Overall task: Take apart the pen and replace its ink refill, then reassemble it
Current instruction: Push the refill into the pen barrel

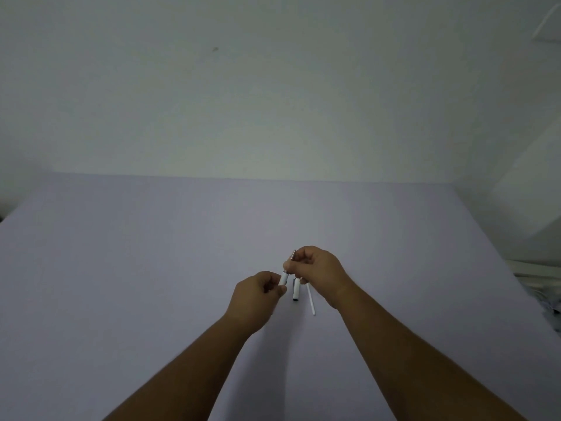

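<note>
My left hand (258,294) grips a white pen barrel (284,278), which points up and to the right. My right hand (318,270) pinches the pen's front section, whose metal tip (293,254) sticks out above the fingers. The two parts meet between my hands, a little above the table. Below them a short white pen cap (296,291) with a dark end lies on the table. Beside the cap, to its right, lies a thin white refill (311,300), partly hidden under my right hand.
The pale lilac table (151,268) stretches wide on all sides, and a plain white wall rises behind it. At the far right edge sit some white objects (540,278), blurred and hard to tell apart.
</note>
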A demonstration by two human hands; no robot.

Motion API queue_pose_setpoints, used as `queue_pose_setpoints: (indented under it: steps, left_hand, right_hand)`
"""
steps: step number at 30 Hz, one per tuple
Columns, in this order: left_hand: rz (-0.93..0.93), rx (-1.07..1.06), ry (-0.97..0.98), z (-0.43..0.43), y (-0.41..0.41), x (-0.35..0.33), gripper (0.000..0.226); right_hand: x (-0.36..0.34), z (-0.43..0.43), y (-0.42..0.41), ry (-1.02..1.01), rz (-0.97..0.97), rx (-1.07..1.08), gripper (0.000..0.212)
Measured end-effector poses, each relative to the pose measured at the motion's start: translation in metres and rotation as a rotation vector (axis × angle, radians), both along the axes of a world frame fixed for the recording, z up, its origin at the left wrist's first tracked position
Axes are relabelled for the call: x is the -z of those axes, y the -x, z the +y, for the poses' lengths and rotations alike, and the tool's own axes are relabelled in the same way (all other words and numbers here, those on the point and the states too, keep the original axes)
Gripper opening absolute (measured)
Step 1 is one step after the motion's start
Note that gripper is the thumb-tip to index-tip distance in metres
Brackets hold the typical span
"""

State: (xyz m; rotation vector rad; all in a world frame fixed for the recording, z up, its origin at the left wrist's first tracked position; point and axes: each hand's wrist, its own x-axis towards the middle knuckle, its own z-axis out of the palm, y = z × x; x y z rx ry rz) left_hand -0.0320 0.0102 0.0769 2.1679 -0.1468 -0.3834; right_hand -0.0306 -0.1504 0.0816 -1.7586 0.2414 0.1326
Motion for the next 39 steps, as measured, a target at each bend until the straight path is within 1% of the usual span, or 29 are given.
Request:
queue_pose_setpoints:
  steps: [2, 6, 9, 11, 12, 13, 15, 17, 18, 20, 21, 24, 26, 27, 29, 30, 33, 35, 37, 38, 39]
  left_hand:
    - [-0.009, 0.005, -0.006, 0.000, 0.001, -0.002, 0.006]
    - [-0.015, -0.005, -0.001, 0.002, 0.002, -0.007, 0.006]
    - [-0.029, 0.006, -0.016, 0.001, 0.002, -0.010, 0.007]
    - [-0.039, 0.013, -0.024, 0.000, 0.003, -0.011, 0.008]
    - [-0.039, 0.010, -0.016, 0.000, 0.003, -0.012, 0.008]
    - [-0.035, 0.005, -0.004, 0.000, 0.003, -0.013, 0.007]
    - [-0.029, -0.005, 0.015, 0.000, 0.002, -0.016, 0.006]
    - [-0.033, -0.003, 0.010, 0.001, 0.001, -0.018, 0.007]
    - [-0.040, 0.003, 0.001, 0.000, 0.001, -0.019, 0.008]
    - [-0.054, 0.013, -0.015, -0.001, 0.001, -0.020, 0.010]
    - [-0.058, 0.014, -0.017, -0.002, 0.001, -0.021, 0.010]
    - [-0.063, 0.008, -0.011, -0.003, -0.001, -0.022, 0.007]
    - [-0.065, 0.007, -0.010, -0.004, -0.002, -0.022, 0.007]
    - [-0.066, 0.011, -0.014, -0.005, -0.003, -0.023, 0.007]
    - [-0.067, 0.020, -0.025, -0.007, -0.002, -0.023, 0.009]
    - [-0.067, 0.021, -0.026, -0.007, -0.003, -0.023, 0.009]
    - [-0.056, 0.002, -0.016, -0.007, -0.005, -0.022, 0.008]
    - [-0.051, 0.003, -0.025, -0.007, -0.007, -0.022, 0.009]
    - [-0.049, 0.012, -0.035, -0.007, -0.006, -0.022, 0.011]
    - [-0.047, 0.012, -0.035, -0.008, -0.006, -0.023, 0.011]
    - [-0.043, 0.007, -0.031, -0.007, -0.007, -0.023, 0.010]
  right_hand:
    - [-0.001, 0.001, 0.001, 0.018, 0.013, -0.001, 0.013]
    - [-0.007, -0.003, 0.002, -0.075, 0.021, -0.049, 0.012]
    - [-0.009, -0.002, 0.002, -0.010, 0.030, -0.040, 0.011]
    - [-0.010, 0.000, 0.000, 0.034, 0.047, -0.008, 0.031]
    - [-0.011, 0.001, 0.000, 0.031, 0.052, -0.011, 0.036]
    - [-0.013, 0.000, 0.001, 0.010, 0.057, -0.020, 0.033]
    - [-0.015, -0.001, 0.001, -0.070, 0.048, -0.054, 0.018]
    - [-0.015, -0.001, 0.001, -0.058, 0.028, -0.069, 0.013]
    - [-0.013, 0.000, 0.000, -0.026, 0.030, -0.058, 0.016]
    - [-0.013, 0.003, -0.002, 0.030, 0.050, -0.024, 0.030]
    - [-0.015, 0.003, -0.002, 0.034, 0.057, -0.021, 0.031]
    - [-0.017, -0.002, -0.002, -0.072, 0.039, -0.070, 0.009]
    - [-0.017, -0.004, -0.003, -0.059, 0.031, -0.068, 0.006]
    - [-0.017, -0.003, -0.003, -0.034, 0.043, -0.050, 0.010]
    - [-0.017, -0.001, -0.005, 0.011, 0.082, -0.029, 0.026]
    - [-0.017, -0.001, -0.006, -0.002, 0.097, -0.036, 0.026]
    - [-0.016, -0.005, -0.006, -0.151, 0.105, -0.071, 0.015]
    - [-0.016, -0.004, -0.006, -0.104, 0.102, -0.063, 0.016]
    - [-0.016, 0.000, -0.008, -0.027, 0.119, -0.023, 0.028]
    - [-0.016, 0.001, -0.008, -0.016, 0.124, -0.016, 0.031]
    - [-0.017, 0.001, -0.008, -0.045, 0.120, -0.022, 0.028]
